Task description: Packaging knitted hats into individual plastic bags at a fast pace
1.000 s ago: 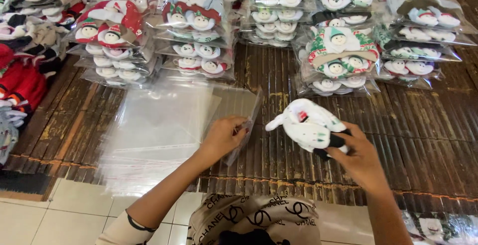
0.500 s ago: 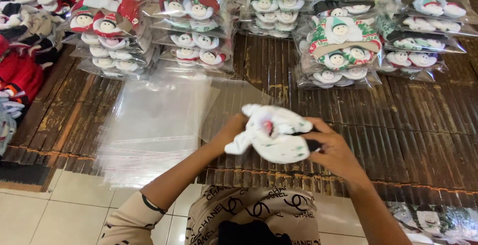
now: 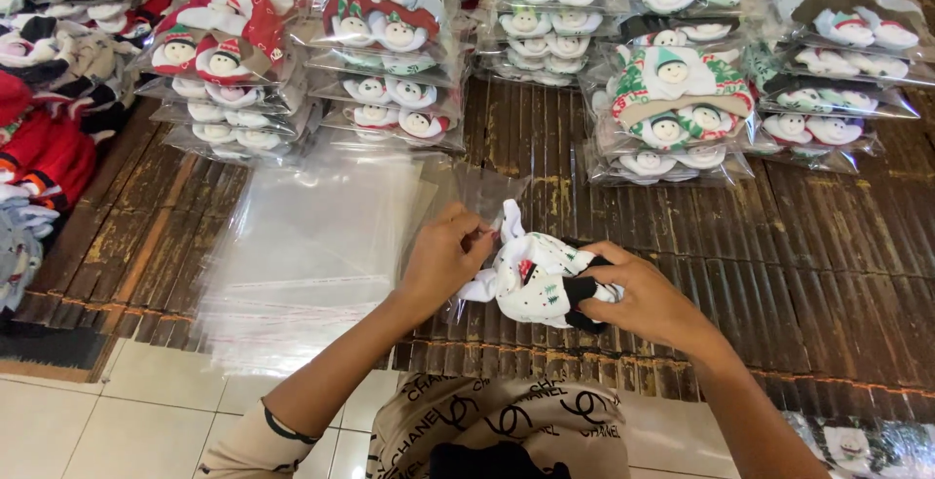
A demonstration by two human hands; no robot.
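Head cam, looking straight down: the folded white socks (image 3: 534, 279) with little green trees and a dark toe sit between both hands, just above the slatted wooden table (image 3: 838, 275). Right hand (image 3: 648, 299) is clamped on the dark end, left hand (image 3: 446, 257) pinches the mouth of a clear plastic bag (image 3: 487, 192) right at the socks' other end. Compared to half a second ago, the bundle has dropped lower and closer to the body, and the left hand is now on the bag edge instead of behind the socks. Left of that lies a stack of empty clear bags (image 3: 307, 245). Further back, piles of bagged snowman socks (image 3: 672, 99) line the table.
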